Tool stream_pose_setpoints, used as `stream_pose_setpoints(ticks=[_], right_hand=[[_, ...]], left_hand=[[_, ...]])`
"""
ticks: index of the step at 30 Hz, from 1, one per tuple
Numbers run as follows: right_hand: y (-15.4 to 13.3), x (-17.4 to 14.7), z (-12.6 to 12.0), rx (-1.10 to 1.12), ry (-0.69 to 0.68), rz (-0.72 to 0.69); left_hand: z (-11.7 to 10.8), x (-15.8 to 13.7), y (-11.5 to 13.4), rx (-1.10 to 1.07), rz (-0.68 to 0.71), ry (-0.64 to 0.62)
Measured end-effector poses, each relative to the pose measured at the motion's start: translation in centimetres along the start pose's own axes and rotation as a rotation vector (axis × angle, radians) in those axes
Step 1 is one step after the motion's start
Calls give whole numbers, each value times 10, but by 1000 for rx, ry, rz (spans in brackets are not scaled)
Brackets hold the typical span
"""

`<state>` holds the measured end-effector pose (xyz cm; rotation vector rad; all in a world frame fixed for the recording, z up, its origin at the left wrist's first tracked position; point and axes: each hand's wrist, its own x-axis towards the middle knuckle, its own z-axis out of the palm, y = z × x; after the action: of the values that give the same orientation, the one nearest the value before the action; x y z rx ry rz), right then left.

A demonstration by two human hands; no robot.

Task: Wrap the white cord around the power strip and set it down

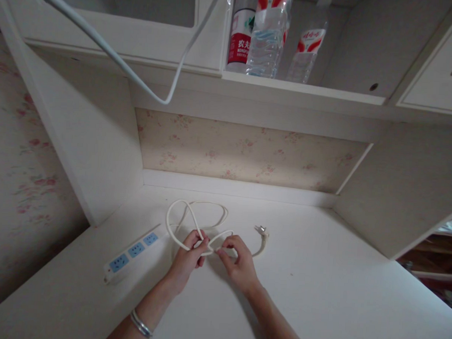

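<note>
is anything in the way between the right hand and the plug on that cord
Nothing separate visibly stands between the right hand and the plug; only the cord itself curves up to it. The power strip lies well aside, left of the left hand.

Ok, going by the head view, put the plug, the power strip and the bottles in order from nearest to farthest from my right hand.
1. Plug: on the desk, just ahead and right of your right hand.
2. Power strip: also on the desk, off left.
3. Bottles: up on the shelf.
</note>
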<state>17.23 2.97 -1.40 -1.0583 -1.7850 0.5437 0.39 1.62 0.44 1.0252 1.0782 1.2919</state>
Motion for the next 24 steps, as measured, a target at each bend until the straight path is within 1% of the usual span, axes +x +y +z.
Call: stream_pose_setpoints(ticks=[2, 4, 5, 8, 10, 12, 15, 17, 18, 20, 22, 24], right_hand=[[14, 5, -14, -169, 97, 69], [29, 9, -31, -406, 164, 218], [36, 10, -39, -529, 167, 305], [53, 11, -57, -815, 84, 535], [61, 11, -65, -890, 32, 619], [67, 12, -70, -884, 8, 657], [77, 14, -77, -763, -35, 719], [83, 15, -80, -595, -24, 741], [85, 15, -81, -471, 14, 736], [85, 16, -80, -156, 138, 717], [80, 17, -77, 182, 263, 696], [71, 18, -73, 436, 343, 661]], left_hand=[[-4, 2, 1, -16, 34, 38], [-9, 3, 2, -35, 49, 44], [-10, 4, 4, -47, 53, 42], [-13, 4, 6, -88, 57, 38], [-14, 5, 5, -107, 52, 29], [-15, 5, 4, -113, 44, 13], [-15, 6, 1, -121, 22, -1], [-14, 6, 0, -127, -4, 8], [-14, 6, 0, -132, -20, 16], [-13, 6, 0, -150, -50, 37], [-14, 7, 0, -189, -61, 63], [-15, 9, 1, -246, -54, 106]])
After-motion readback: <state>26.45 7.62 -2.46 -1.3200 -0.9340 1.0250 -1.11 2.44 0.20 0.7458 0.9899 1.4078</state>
